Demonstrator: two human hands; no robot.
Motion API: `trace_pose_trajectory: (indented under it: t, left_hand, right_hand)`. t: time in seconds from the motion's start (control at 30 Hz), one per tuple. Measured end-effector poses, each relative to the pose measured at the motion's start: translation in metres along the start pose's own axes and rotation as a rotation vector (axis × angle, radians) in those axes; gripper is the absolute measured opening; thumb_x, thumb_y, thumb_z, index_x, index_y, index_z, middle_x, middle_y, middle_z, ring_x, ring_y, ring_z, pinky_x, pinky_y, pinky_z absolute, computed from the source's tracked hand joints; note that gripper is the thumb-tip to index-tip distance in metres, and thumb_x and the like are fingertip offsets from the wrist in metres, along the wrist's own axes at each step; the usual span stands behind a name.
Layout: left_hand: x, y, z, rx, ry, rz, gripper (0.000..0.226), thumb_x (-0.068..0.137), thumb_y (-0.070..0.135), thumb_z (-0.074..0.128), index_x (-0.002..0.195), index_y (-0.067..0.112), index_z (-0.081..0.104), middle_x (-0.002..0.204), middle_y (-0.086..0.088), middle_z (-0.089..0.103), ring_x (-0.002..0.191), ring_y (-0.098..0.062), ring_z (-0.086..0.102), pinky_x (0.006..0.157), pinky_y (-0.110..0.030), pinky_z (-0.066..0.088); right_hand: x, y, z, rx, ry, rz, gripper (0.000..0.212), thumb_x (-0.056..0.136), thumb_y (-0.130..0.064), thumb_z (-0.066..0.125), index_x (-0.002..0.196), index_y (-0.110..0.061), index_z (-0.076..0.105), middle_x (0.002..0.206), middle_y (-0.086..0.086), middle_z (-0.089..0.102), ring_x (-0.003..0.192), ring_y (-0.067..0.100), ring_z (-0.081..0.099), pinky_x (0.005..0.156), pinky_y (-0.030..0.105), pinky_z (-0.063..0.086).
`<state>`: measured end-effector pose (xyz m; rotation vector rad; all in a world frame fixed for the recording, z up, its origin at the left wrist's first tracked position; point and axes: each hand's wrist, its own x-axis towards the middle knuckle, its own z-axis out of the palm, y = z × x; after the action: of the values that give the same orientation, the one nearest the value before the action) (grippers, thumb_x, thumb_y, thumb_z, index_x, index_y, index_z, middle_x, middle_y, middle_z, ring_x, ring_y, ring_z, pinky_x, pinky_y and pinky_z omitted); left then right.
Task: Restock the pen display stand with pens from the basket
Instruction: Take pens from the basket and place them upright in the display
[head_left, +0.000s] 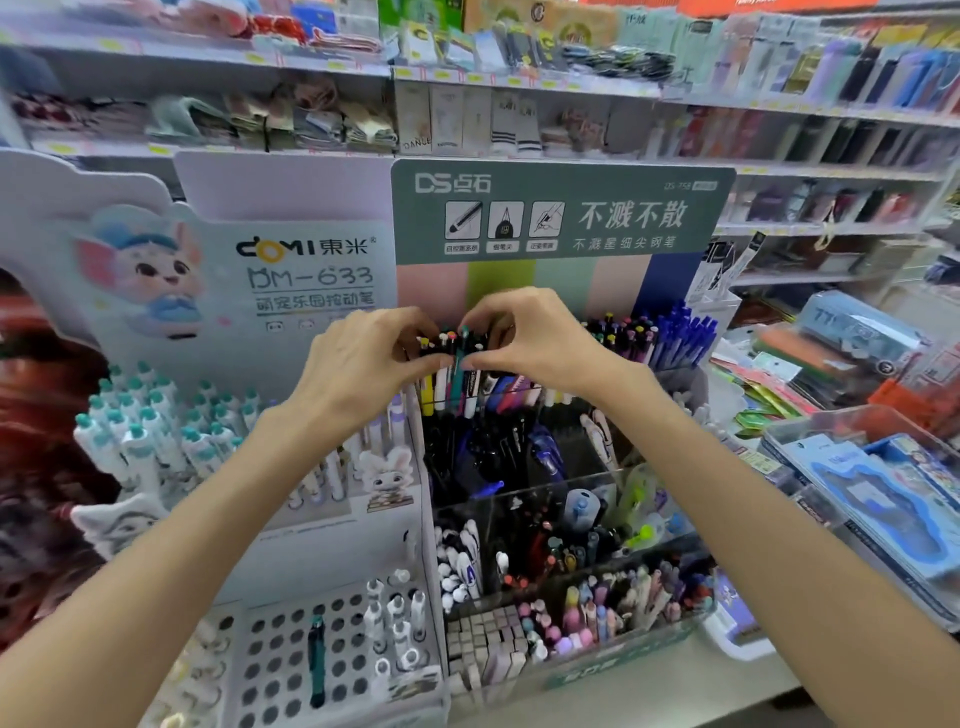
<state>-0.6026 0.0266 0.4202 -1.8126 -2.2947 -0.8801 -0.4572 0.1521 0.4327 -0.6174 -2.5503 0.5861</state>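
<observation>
The pen display stand (561, 208) with a grey-green header holds tiers of pens in clear compartments. Both hands meet at its top row. My left hand (363, 364) and my right hand (530, 338) pinch a bunch of pens (457, 364) with black, white and teal barrels, held upright over the top tier's left end. More pens (654, 338), dark and blue, fill the right of that row. No basket is in view.
A pale cartoon-rabbit stand (291, 291) with white teal-capped pens (150, 431) and a perforated tray (306, 660) sits to the left. Lower compartments (550, 530) hold mixed pens and erasers. Boxes of stationery (883, 483) crowd the right. Shelves run behind.
</observation>
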Motion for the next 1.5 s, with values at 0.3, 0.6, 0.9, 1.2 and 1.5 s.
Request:
trace_pose_trajectory:
  t: [0.3, 0.6, 0.9, 1.2, 1.5]
  left_hand:
    - [-0.004, -0.009, -0.017, 0.003, 0.009, 0.044, 0.032, 0.072, 0.051, 0.076, 0.098, 0.038, 0.065, 0.085, 0.024, 0.064, 0.086, -0.004, 0.063, 0.070, -0.030, 0.047]
    - [0.004, -0.008, -0.004, -0.027, 0.023, -0.012, 0.026, 0.070, 0.056, 0.075, 0.084, 0.038, 0.063, 0.069, 0.022, 0.055, 0.075, -0.006, 0.058, 0.057, -0.025, 0.036]
    - [0.008, -0.010, -0.003, -0.012, -0.054, -0.006, 0.018, 0.074, 0.050, 0.075, 0.081, 0.039, 0.063, 0.083, 0.015, 0.061, 0.078, -0.009, 0.059, 0.064, -0.031, 0.044]
    - [0.009, -0.009, 0.000, 0.035, -0.067, 0.015, 0.021, 0.074, 0.047, 0.076, 0.086, 0.038, 0.061, 0.082, 0.015, 0.054, 0.078, -0.011, 0.052, 0.057, -0.028, 0.032]
    - [0.008, -0.008, 0.001, -0.069, -0.003, -0.010, 0.023, 0.070, 0.043, 0.079, 0.084, 0.035, 0.062, 0.075, 0.018, 0.053, 0.078, -0.011, 0.054, 0.057, -0.027, 0.033]
  right_hand:
    - [-0.006, 0.003, -0.012, 0.124, 0.011, -0.008, 0.036, 0.075, -0.018, 0.079, 0.110, -0.019, 0.069, 0.104, -0.005, 0.068, 0.086, 0.011, 0.065, 0.080, 0.026, 0.055]
    - [0.006, 0.002, 0.005, 0.062, -0.003, -0.067, 0.025, 0.069, -0.022, 0.084, 0.091, -0.022, 0.074, 0.084, 0.001, 0.067, 0.071, 0.014, 0.062, 0.072, 0.039, 0.054]
    - [0.006, 0.004, -0.002, 0.103, -0.072, -0.086, 0.027, 0.068, -0.016, 0.085, 0.094, -0.016, 0.074, 0.081, 0.004, 0.070, 0.071, 0.008, 0.064, 0.073, 0.029, 0.056]
    - [0.010, 0.000, 0.004, -0.017, -0.056, -0.094, 0.019, 0.070, -0.019, 0.082, 0.085, -0.021, 0.071, 0.064, -0.010, 0.057, 0.063, 0.013, 0.055, 0.065, 0.033, 0.049]
    - [0.011, 0.001, -0.001, 0.059, -0.097, -0.055, 0.016, 0.075, -0.015, 0.078, 0.089, -0.012, 0.070, 0.071, -0.002, 0.064, 0.059, 0.001, 0.053, 0.061, 0.017, 0.046]
